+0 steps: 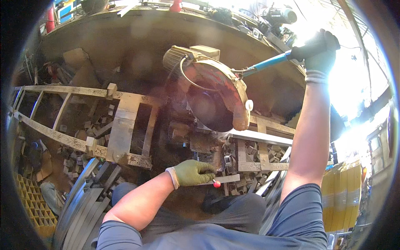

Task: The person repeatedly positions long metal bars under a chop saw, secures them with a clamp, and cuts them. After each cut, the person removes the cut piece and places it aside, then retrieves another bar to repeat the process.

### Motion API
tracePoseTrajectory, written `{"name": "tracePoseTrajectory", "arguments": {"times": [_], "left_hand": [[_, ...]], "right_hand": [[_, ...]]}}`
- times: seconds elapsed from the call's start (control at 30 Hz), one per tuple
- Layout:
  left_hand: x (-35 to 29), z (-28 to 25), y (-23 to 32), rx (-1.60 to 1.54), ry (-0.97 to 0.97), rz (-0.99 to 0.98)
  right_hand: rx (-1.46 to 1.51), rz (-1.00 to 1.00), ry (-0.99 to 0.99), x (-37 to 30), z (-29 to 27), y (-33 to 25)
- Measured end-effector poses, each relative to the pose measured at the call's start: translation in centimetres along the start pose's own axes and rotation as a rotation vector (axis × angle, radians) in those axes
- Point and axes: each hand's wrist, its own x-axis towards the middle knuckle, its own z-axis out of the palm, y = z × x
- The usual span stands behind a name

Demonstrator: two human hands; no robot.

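Note:
My right hand (320,52), gloved, is raised at the upper right and wrapped round the black grip of a blue saw handle (266,63). That handle joins a cut-off saw (216,79) with a curved, worn reddish guard and a ribbed motor. Under the guard the dark disc meets a pale metal tube (262,136) running to the right; a little haze shows at the contact. My left hand (192,172), in a green glove, is low in the middle. Its fingers curl at a small lever with a red ball knob (216,183), just below the fingertips.
A long metal roller frame (62,135) extends left, and a shorter support frame (262,156) stands right. Cut tube pieces (100,125) lie heaped below. Long metal bars (85,208) lean near my left leg. A yellow taped bundle (341,196) stands at the right; a cluttered bench (146,12) spans the back.

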Motion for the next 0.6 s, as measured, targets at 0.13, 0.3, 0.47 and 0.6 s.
{"name": "tracePoseTrajectory", "arguments": {"times": [0.13, 0.3, 0.47, 0.6], "left_hand": [[-0.6, 0.0, -0.9, -0.105, -0.003, -0.049], [-0.4, -0.3, -0.1, -0.067, -0.020, -0.053], [-0.3, -0.1, -0.8, -0.063, -0.007, -0.036], [-0.1, 0.1, -1.1, -0.048, 0.003, -0.007]], "right_hand": [[0.187, 0.102, 0.113, -1.4, 2.9, -1.0], [0.200, 0.118, 0.157, -3.2, 5.1, -3.0], [0.164, 0.122, 0.201, -3.7, 6.4, -3.7], [0.404, 0.209, 0.047, -2.9, 3.2, -2.5]]}}
